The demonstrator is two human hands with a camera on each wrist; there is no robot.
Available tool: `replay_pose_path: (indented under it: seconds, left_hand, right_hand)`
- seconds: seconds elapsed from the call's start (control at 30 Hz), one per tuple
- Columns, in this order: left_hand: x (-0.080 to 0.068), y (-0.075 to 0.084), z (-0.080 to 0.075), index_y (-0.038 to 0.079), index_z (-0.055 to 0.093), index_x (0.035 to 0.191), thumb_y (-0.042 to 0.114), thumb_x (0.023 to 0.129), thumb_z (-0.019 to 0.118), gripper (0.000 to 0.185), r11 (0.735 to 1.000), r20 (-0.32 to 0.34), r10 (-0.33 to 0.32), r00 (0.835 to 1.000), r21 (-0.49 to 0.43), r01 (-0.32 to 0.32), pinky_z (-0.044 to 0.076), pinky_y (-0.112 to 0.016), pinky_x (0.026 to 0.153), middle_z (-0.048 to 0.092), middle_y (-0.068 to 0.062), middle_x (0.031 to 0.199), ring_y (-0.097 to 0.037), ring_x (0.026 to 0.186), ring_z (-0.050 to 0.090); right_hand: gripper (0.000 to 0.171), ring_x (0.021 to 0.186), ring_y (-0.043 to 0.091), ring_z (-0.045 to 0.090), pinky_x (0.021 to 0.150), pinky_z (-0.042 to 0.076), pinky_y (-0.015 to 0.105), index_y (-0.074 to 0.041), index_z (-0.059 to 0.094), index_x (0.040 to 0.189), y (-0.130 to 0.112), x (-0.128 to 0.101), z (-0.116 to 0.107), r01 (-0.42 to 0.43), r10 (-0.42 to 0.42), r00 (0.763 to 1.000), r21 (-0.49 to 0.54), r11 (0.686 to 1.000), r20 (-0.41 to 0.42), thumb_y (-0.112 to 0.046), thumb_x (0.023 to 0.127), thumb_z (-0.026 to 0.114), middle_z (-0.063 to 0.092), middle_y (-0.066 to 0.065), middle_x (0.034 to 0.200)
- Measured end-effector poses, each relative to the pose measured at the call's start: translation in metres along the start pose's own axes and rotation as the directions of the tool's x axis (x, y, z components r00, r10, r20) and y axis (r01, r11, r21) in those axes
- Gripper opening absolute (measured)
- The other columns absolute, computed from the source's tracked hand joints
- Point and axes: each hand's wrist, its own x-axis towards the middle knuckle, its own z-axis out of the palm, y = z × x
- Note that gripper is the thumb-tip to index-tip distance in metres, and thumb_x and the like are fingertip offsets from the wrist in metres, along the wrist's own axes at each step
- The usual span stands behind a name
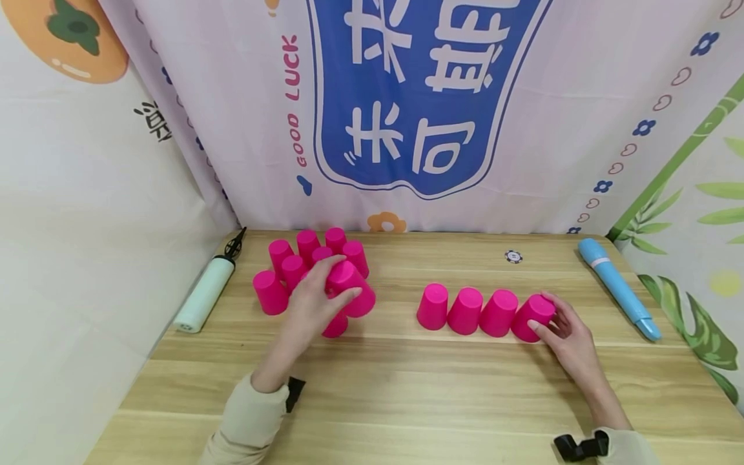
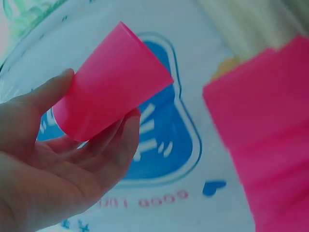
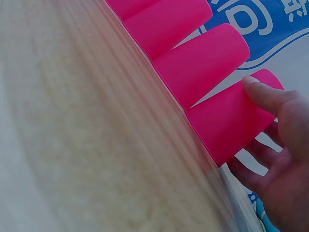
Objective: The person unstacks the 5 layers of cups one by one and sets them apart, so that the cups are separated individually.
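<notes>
Both sleeves enter low; my left hand [image 1: 314, 297] reaches forward, fingers and thumb curled round a tilted pink cup [image 1: 351, 288] lifted over a cluster of perhaps eight cups [image 1: 302, 261], partly hidden. My right hand [image 1: 566, 332] loosely clasps the end cup [image 1: 533, 317] of four upside-down on the table [image 1: 407, 387].

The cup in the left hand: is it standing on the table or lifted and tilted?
Lifted and tilted. The left hand grips the cup above the table, leaning sideways.
</notes>
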Motion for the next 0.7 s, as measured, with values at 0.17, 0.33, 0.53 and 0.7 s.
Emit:
replay_pose_path:
  seconds: [0.17,0.33,0.53,0.7]
  left_hand:
    - [-0.001,-0.010,-0.021,0.006,0.049,0.134,0.025,0.081,0.078,0.063,0.998,0.029,-0.058,0.998,-0.005,0.058,0.054,-0.046,0.085,0.057,-0.014,0.125,-0.032,0.106,0.059]
    - [0.000,-0.020,-0.031,0.007,0.046,0.137,0.028,0.085,0.075,0.064,0.993,0.095,-0.117,0.989,0.010,0.117,0.053,-0.049,0.086,0.054,-0.016,0.128,-0.035,0.109,0.057]
    - [0.001,-0.028,-0.042,0.006,0.044,0.138,0.032,0.086,0.072,0.064,0.979,0.147,-0.205,0.968,0.013,0.205,0.053,-0.050,0.085,0.054,-0.017,0.128,-0.037,0.111,0.055]
    - [0.000,-0.035,-0.051,0.005,0.042,0.138,0.036,0.088,0.070,0.065,0.967,0.177,-0.253,0.951,0.028,0.252,0.052,-0.050,0.086,0.053,-0.019,0.127,-0.037,0.111,0.053]
  right_hand:
    - [0.064,0.112,-0.010,0.047,0.087,0.041,0.006,-0.012,0.037,0.147,-0.001,0.000,0.000,-0.003,0.003,1.000,0.004,1.000,0.003,-0.021,0.091,0.068,0.052,0.002,0.134]
    - [0.065,0.112,-0.009,0.047,0.087,0.041,0.006,-0.012,0.037,0.147,0.000,-0.001,0.000,-0.003,0.003,1.000,0.013,1.000,0.003,-0.020,0.091,0.068,0.052,0.001,0.134]
    - [0.065,0.112,-0.009,0.047,0.087,0.041,0.006,-0.012,0.037,0.147,0.001,-0.001,0.000,-0.011,0.011,1.000,0.009,1.000,0.006,-0.022,0.091,0.068,0.052,0.004,0.134]
    - [0.065,0.112,-0.008,0.048,0.087,0.041,0.006,-0.013,0.037,0.147,0.000,0.000,0.000,-0.009,0.009,1.000,0.007,1.000,0.002,-0.022,0.091,0.068,0.052,0.005,0.134]
